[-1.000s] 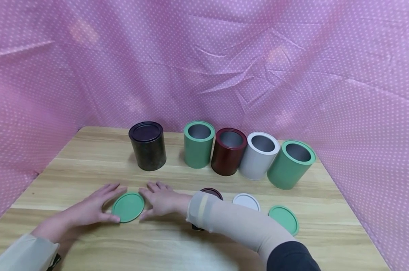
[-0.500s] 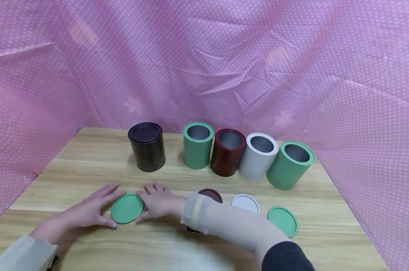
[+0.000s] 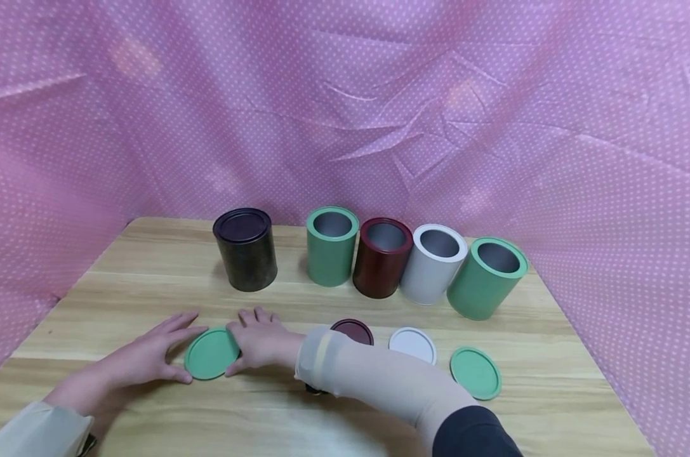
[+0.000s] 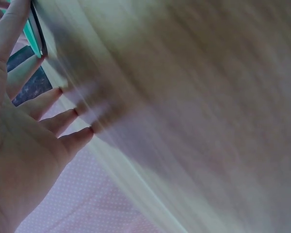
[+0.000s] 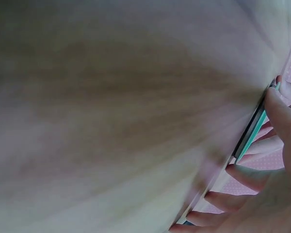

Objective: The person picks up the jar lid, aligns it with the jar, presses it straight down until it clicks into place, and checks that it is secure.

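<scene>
While the green lid (image 3: pixel 211 353) lies flat on the worktop (image 3: pixel 379 304), we have it squarely between our left hand (image 3: pixel 145 357) and right hand (image 3: pixel 261 343), spread fingers touching opposite edges, neither hand nearer.

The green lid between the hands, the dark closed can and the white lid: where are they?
green lid (image 3: pixel 210 353), head view, middle of its top.
dark closed can (image 3: pixel 246 257), head view, its side wall.
white lid (image 3: pixel 412 345), head view, middle of its top.
</scene>
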`<state>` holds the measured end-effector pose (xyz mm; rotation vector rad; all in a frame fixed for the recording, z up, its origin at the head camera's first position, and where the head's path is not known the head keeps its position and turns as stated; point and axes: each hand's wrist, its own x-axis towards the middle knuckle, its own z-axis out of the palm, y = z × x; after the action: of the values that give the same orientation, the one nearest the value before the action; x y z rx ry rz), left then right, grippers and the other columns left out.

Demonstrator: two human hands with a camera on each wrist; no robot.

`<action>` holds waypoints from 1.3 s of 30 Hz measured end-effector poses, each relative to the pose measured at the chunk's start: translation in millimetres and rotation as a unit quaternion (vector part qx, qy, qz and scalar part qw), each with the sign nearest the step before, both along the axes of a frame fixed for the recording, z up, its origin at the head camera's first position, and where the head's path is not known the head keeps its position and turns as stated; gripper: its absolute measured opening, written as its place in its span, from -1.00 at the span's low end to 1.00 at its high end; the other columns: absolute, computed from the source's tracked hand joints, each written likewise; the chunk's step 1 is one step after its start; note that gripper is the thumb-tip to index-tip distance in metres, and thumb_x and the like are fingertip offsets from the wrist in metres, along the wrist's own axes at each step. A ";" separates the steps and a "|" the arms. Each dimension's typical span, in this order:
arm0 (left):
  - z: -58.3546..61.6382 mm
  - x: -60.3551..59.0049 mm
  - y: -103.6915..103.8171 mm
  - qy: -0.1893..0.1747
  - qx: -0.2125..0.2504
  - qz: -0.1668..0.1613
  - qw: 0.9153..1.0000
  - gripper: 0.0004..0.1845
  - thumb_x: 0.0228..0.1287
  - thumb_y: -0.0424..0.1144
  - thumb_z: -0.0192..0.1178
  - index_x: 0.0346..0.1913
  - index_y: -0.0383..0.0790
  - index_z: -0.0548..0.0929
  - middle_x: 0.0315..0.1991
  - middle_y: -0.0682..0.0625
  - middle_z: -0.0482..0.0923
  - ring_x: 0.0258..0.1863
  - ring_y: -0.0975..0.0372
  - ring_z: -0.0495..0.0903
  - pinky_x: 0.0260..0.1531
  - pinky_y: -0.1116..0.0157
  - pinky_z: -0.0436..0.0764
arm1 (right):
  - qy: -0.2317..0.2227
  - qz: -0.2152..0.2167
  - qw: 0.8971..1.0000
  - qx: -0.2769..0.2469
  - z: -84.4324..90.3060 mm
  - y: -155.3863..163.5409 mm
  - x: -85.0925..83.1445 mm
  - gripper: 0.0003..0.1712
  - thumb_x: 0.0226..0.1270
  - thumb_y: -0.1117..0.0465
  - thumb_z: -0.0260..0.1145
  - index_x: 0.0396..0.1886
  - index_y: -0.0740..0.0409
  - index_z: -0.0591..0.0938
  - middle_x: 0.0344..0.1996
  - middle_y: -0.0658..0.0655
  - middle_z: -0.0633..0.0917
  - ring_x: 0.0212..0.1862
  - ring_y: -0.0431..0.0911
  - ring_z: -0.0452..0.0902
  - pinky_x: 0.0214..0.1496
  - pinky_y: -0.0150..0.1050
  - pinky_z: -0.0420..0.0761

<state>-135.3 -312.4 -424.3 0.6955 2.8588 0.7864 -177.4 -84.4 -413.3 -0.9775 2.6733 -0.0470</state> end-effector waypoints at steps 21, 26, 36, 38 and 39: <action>-3.5 1.8 3.3 0.010 -0.006 0.004 1.000 -0.07 -0.27 0.13 0.52 0.24 -0.26 0.53 0.36 -0.46 0.18 0.29 -0.42 0.13 0.10 -0.42 0.20 | 0.021 0.011 1.000 -0.004 -1.6 0.0 0.9 -0.11 0.00 -0.42 0.37 0.33 -0.28 0.37 0.39 -0.09 0.29 0.44 -0.01 0.15 0.40 -0.09 0.32; -2.1 0.2 3.2 0.012 -0.006 0.000 1.000 -0.07 -0.28 0.13 0.51 0.23 -0.27 0.53 0.36 -0.46 0.19 0.29 -0.43 0.13 0.11 -0.42 0.20 | 0.023 0.019 1.000 -0.008 0.6 2.2 -0.2 -0.12 0.00 -0.44 0.35 0.32 -0.27 0.38 0.37 -0.10 0.31 0.43 -0.02 0.16 0.39 -0.10 0.32; -0.7 -0.8 1.6 0.002 0.011 -0.006 1.000 -0.09 -0.25 0.09 0.51 0.23 -0.33 0.52 0.34 -0.49 0.20 0.28 -0.46 0.11 0.09 -0.45 0.16 | 0.004 0.027 0.999 -0.033 3.6 7.2 -3.5 -0.08 0.06 -0.41 0.33 0.39 -0.21 0.32 0.41 -0.08 0.31 0.45 -0.02 0.18 0.42 -0.12 0.31; 0.6 -0.7 1.6 -0.008 0.017 -0.004 1.000 -0.08 -0.23 0.10 0.50 0.24 -0.33 0.51 0.34 -0.50 0.20 0.28 -0.47 0.10 0.10 -0.46 0.14 | 0.001 0.030 0.999 -0.040 4.7 8.3 -4.0 -0.08 0.07 -0.39 0.34 0.39 -0.18 0.32 0.39 -0.08 0.32 0.44 -0.04 0.20 0.42 -0.15 0.31; 1.9 -0.4 2.0 -0.015 0.020 -0.002 1.000 -0.08 -0.22 0.10 0.49 0.25 -0.34 0.50 0.34 -0.51 0.19 0.28 -0.48 0.09 0.10 -0.46 0.12 | 0.000 0.033 0.999 -0.044 5.4 8.9 -4.4 -0.08 0.07 -0.39 0.34 0.39 -0.16 0.32 0.39 -0.08 0.33 0.43 -0.05 0.20 0.41 -0.16 0.31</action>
<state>-135.7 -310.3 -422.5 0.6869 2.8209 0.8488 -181.8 -75.5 -407.9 -1.0912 2.6577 -0.1514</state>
